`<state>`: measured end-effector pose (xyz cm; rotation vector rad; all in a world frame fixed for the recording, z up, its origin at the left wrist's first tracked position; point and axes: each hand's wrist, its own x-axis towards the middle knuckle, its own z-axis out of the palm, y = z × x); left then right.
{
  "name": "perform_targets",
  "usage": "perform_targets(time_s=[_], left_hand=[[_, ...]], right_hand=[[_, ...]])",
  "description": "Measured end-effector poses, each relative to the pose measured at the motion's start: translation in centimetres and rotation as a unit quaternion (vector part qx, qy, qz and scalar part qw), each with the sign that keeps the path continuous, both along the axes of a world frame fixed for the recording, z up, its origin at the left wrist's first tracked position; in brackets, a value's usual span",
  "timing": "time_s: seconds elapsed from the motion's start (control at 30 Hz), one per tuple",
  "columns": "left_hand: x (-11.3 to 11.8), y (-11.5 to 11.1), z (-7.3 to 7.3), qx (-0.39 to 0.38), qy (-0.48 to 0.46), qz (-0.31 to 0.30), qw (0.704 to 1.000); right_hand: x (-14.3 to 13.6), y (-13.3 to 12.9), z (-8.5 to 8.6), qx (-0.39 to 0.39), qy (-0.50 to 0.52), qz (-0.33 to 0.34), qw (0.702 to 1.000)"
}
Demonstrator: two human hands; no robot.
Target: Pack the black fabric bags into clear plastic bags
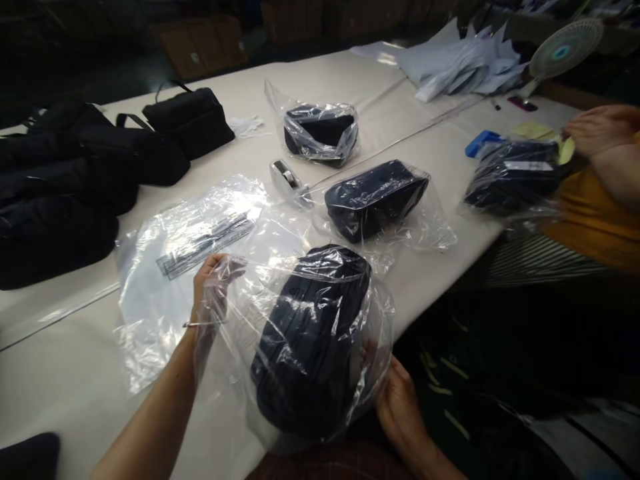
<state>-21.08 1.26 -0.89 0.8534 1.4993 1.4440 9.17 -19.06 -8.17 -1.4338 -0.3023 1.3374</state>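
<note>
A black zippered bag (310, 340) sits inside a clear plastic bag (235, 360) at the table's near edge. My left hand (216, 287) is closed on the plastic at the left side, and the film partly covers its fingers. On the lower right, my right hand (397, 393) grips the wrapped bag by its side; some fingertips show blurred through the plastic. A stack of flat clear plastic bags (165, 300) with printed text lies left of my left hand. Just beyond the bag I hold, another wrapped black bag (375, 200) rests on the table.
Several unwrapped black bags (60, 200) crowd the left. A tape dispenser (285, 177) and a further wrapped bag (320, 133) stand mid-table. At right, a co-worker's hand (605, 130) is by a wrapped bag (515, 177). A fan (565, 50) and plastic sheets (460, 63) are farther back.
</note>
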Motion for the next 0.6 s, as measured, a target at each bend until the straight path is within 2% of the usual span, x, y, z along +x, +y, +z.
perform_targets(time_s=[0.07, 0.13, 0.2, 0.23, 0.33, 0.4, 0.43, 0.53, 0.6], left_hand=[[-0.1, -0.5, 0.5, -0.001, -0.009, -0.027, 1.0], [-0.3, -0.9, 1.2, -0.018, -0.018, -0.057, 0.998], [-0.8, -1.1, 2.0, -0.044, -0.03, -0.071, 0.996], [-1.1, -1.2, 2.3, -0.053, -0.038, -0.08, 0.995], [-2.0, -1.0, 2.3, -0.085, -0.063, -0.145, 0.984], [-2.2, -0.7, 1.5, -0.124, -0.065, -0.207, 0.968], [-2.2, -0.6, 1.0, -0.144, -0.061, -0.238, 0.959], [-1.5, -0.6, -1.2, -0.164, -0.05, -0.32, 0.932], [-0.9, -1.0, -2.9, -0.166, -0.057, -0.35, 0.92]], right_hand=[[0.4, -0.3, 0.7, -0.055, 0.079, -0.014, 0.995], [1.1, -0.1, 1.5, -0.053, 0.045, 0.023, 0.997], [1.8, 0.8, 2.1, -0.004, -0.077, 0.058, 0.995], [2.1, 1.4, 2.3, 0.034, -0.159, 0.07, 0.984], [2.1, 3.4, 2.3, 0.153, -0.332, 0.175, 0.914], [1.6, 4.0, 2.2, 0.192, -0.35, 0.257, 0.88], [1.3, 4.0, 2.2, 0.188, -0.34, 0.279, 0.878], [0.8, 3.2, 2.5, 0.097, -0.262, 0.298, 0.913], [1.0, 2.8, 2.7, 0.037, -0.176, 0.302, 0.936]])
